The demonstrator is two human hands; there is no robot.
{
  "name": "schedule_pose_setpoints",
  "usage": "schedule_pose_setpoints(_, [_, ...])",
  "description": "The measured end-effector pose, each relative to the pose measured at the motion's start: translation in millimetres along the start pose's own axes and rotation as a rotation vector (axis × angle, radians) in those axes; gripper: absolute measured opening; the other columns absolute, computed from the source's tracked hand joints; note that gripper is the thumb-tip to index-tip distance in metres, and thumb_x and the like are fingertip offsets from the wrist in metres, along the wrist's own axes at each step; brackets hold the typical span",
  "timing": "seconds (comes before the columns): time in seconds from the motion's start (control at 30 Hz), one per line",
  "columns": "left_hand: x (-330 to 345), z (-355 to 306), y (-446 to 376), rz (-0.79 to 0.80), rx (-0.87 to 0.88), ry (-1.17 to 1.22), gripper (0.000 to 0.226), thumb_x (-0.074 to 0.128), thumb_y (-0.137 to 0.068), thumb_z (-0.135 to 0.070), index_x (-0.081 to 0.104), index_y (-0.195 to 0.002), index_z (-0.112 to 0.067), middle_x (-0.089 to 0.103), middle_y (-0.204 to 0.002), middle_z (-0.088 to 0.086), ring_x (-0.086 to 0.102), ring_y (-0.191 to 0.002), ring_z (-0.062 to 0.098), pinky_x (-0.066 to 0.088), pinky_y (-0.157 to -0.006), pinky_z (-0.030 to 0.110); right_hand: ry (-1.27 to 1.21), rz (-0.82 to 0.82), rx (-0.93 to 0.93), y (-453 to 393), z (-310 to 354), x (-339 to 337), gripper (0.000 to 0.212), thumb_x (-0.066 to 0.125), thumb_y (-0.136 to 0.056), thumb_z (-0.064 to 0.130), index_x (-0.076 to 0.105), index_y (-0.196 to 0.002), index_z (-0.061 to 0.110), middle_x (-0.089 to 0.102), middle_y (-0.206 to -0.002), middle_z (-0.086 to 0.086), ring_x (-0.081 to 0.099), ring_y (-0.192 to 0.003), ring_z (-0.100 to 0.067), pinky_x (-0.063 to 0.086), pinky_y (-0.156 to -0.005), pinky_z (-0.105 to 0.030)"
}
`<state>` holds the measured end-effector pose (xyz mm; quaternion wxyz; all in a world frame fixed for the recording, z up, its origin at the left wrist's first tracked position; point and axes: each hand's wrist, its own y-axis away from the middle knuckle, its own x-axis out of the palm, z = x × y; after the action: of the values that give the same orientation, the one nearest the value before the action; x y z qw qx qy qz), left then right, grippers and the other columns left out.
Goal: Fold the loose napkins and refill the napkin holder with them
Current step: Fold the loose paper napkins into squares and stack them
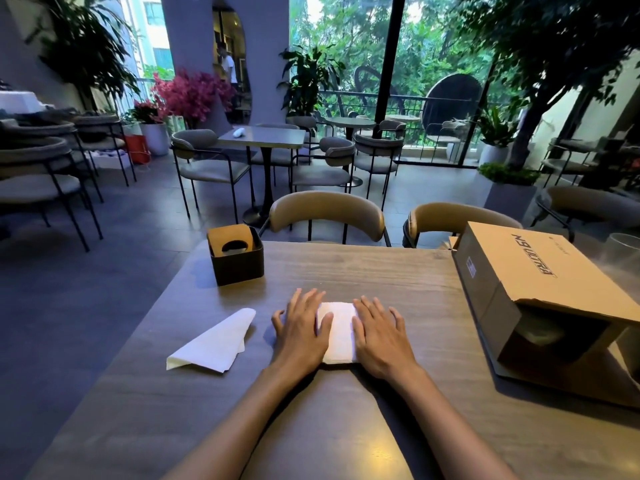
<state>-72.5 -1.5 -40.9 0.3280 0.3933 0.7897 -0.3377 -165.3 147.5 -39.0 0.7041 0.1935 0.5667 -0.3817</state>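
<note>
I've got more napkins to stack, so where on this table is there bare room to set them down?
Bare wood lies between the napkin holder and the cardboard box, beyond both hands, and along the near edge around the forearms. It is crowded mid-table: left hand and right hand press one napkin, the folded napkin beside them.

The folded napkin (338,332) at the table's centre is plain white with a faint embossed texture, and the loose napkin (214,342) at its nine o'clock is the same white. The table (346,271) shows a grey-brown wood grain. At eleven o'clock the napkin holder (237,265) is matte black, with a tan kraft-brown insert. At three o'clock the cardboard box (540,271) is tan, printed with black lettering. At twelve o'clock the chair backs (327,209) are olive-tan.
</note>
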Motion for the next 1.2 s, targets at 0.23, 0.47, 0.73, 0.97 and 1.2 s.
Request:
schedule_pose_setpoints(0.23, [-70.8,68.2,24.7,-0.272,-0.415,-0.259,0.035,0.063,-0.084,-0.051,0.053,-0.110,-0.029,0.046,-0.121,0.002,0.038,-0.116,0.026,0.029,-0.091,0.043,0.054,-0.283,-0.189,-3.6,54.2,-21.1,0.057,0.017,-0.100,0.046,0.050,-0.142,0.027,0.045,-0.151,0.005,0.028,-0.148,-0.016,0.008,-0.116,-0.040])
schedule_pose_setpoints(0.47, [-98.7,110.1,39.8,-0.282,-0.243,-0.266,0.027,0.051,-0.088,-0.046,0.069,-0.087,-0.026,0.066,-0.094,-0.003,0.057,-0.101,0.025,0.021,-0.076,0.036,-0.076,-0.109,-0.421,-0.6,124.1,-4.4,0.051,0.036,-0.104,0.047,0.039,-0.150,0.026,0.039,-0.156,0.003,0.026,-0.148,-0.013,0.012,-0.120,-0.036])
schedule_pose_setpoints(0.73, [-135.7,84.0,47.4,-0.087,-0.096,0.178,0.027,0.051,-0.100,-0.042,0.075,-0.107,-0.032,0.074,-0.102,-0.006,0.064,-0.099,0.014,0.042,-0.088,0.037,-0.531,0.001,-0.356,-2.1,151.0,-6.5,0.036,0.065,-0.093,0.045,0.064,-0.122,0.024,0.069,-0.116,0.005,0.062,-0.108,-0.007,0.052,-0.096,-0.033])
schedule_pose_setpoints(0.97, [-153.7,64.4,47.2,0.015,-0.123,0.416,0.039,0.043,-0.098,-0.054,0.068,-0.084,-0.026,0.065,-0.078,-0.005,0.059,-0.070,0.009,0.041,-0.060,0.017,-0.785,-0.055,-0.274,-2.8,146.5,-24.6,0.016,0.067,-0.095,0.033,0.072,-0.097,0.018,0.071,-0.088,0.006,0.066,-0.083,-0.008,0.057,-0.074,-0.028])
schedule_pose_setpoints(1.2, [-155.2,67.1,50.1,0.078,-0.124,0.751,0.046,0.060,-0.085,-0.061,0.069,-0.105,-0.020,0.073,-0.093,-0.001,0.066,-0.083,0.007,0.052,-0.072,0.019,-0.940,-0.103,0.004,-9.2,133.0,-27.6,0.023,0.059,-0.099,0.038,0.068,-0.095,0.018,0.070,-0.091,0.006,0.066,-0.086,-0.010,0.057,-0.072,-0.024])
